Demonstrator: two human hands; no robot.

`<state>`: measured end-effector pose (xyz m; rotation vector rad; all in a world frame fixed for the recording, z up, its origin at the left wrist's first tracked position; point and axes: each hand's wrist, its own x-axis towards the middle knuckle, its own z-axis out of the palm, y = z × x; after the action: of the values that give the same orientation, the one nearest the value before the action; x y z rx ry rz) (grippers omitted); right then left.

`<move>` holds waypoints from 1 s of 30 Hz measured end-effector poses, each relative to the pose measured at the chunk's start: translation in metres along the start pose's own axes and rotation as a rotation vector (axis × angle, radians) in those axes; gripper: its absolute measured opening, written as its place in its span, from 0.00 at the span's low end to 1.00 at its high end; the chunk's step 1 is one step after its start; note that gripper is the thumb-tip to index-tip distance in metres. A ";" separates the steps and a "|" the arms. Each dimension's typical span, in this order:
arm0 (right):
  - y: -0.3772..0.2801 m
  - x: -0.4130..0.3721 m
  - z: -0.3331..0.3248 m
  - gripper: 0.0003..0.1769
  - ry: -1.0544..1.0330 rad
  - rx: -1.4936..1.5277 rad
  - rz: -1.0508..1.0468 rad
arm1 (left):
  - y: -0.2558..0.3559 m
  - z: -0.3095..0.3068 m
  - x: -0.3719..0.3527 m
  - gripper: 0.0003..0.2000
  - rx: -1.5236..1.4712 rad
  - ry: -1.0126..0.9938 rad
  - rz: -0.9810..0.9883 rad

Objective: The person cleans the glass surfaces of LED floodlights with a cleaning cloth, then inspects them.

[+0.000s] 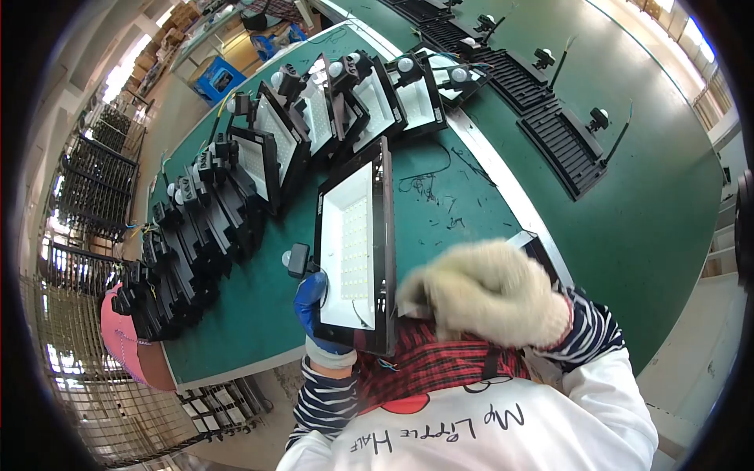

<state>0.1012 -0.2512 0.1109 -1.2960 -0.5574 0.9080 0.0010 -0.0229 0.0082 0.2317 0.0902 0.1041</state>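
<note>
My left hand (pixel 312 302), in a blue-coated glove, is closed round the lower left edge of an LED floodlight (pixel 351 228) held upright above the bench. The floodlight has a black frame, a white inside with rows of small LEDs, and a black motion sensor (pixel 298 260) with a white dome on its left side. Just right of the frame is my right hand (pixel 491 294), in a cream knitted glove and smeared by motion. Its fingers are curled in; a small greyish piece shows at their tips, too blurred to name.
More floodlights (pixel 267 133) lean in a row across the green bench (pixel 259 314), with several others stacked at left. Black scraps (pixel 428 188) lie on the bench. Past a pale metal rail (pixel 510 204), black finned housings (pixel 561 145) line a second green surface. A pink stool (pixel 129 345) stands at left.
</note>
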 end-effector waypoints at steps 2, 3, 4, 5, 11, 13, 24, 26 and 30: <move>-0.001 0.013 -0.004 0.17 0.136 -0.118 0.004 | -0.003 0.002 0.000 0.34 -0.054 -0.010 -0.064; 0.002 0.018 -0.006 0.18 0.137 -0.187 0.006 | -0.005 0.006 0.000 0.35 -0.051 -0.012 -0.078; 0.003 0.018 -0.006 0.19 0.120 -0.172 -0.026 | -0.007 0.008 0.000 0.35 -0.048 -0.013 -0.087; 0.005 0.017 -0.004 0.20 0.098 -0.156 -0.055 | -0.006 0.004 0.001 0.35 -0.012 -0.026 -0.065; 0.009 -0.012 0.020 0.09 -0.185 -0.643 -0.307 | -0.005 0.002 0.004 0.31 0.084 0.102 0.025; 0.017 -0.013 0.019 0.12 -0.394 -0.771 -0.484 | 0.000 -0.008 0.006 0.28 0.175 0.140 0.044; -0.001 -0.008 -0.019 0.12 -0.223 -0.606 -0.221 | -0.010 0.016 0.000 0.32 0.380 0.109 0.143; 0.023 -0.010 -0.022 0.14 -0.016 -0.484 -0.239 | -0.011 0.013 -0.004 0.33 0.487 0.201 0.192; 0.049 0.003 -0.025 0.18 0.558 -0.254 -0.036 | -0.021 -0.030 -0.017 0.29 0.737 0.327 0.260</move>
<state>0.1102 -0.2619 0.0577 -1.6818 -0.2561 0.4178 -0.0168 -0.0382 -0.0242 0.9632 0.4261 0.3679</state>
